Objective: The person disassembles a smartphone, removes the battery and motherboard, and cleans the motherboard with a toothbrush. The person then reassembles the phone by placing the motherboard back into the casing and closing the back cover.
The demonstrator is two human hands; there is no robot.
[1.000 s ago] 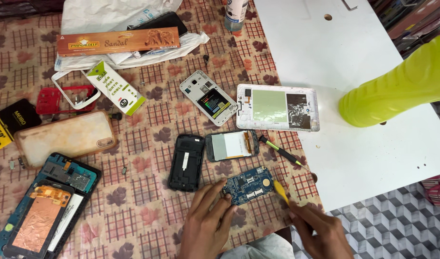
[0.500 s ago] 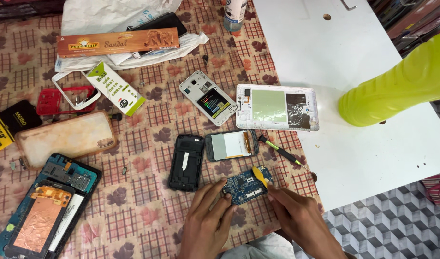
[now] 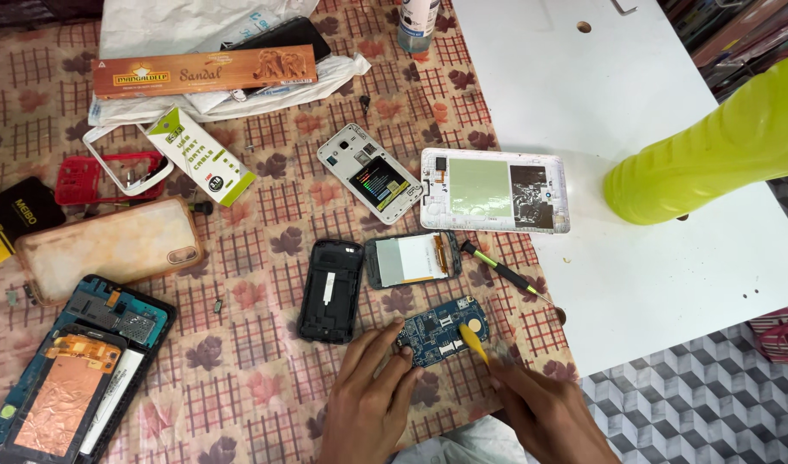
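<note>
So the worktop (image 3: 239, 344) here is covered with a brown checked cloth with leaf prints, and it's littered with phone guts: a black back cover (image 3: 330, 290), a small screen module (image 3: 411, 259), a white phone shell (image 3: 370, 173) and a bigger white frame (image 3: 494, 191) half on the white table at the right. The blue circuit board (image 3: 442, 331) sits near the front edge, right in front of the person. The left hand (image 3: 370, 402) pins the board's left edge with its fingertips, fingers pinched on it, and the right hand (image 3: 544, 412) is closed around a yellow pry tool (image 3: 473, 341) whose tip rests on top of the board. Looks to me like the prying stage, working something loose off the board. I'd say next needs a gentle lever with the board held steady so it doesn't skid. A green-handled screwdriver (image 3: 500, 269) lies just behind.
</note>
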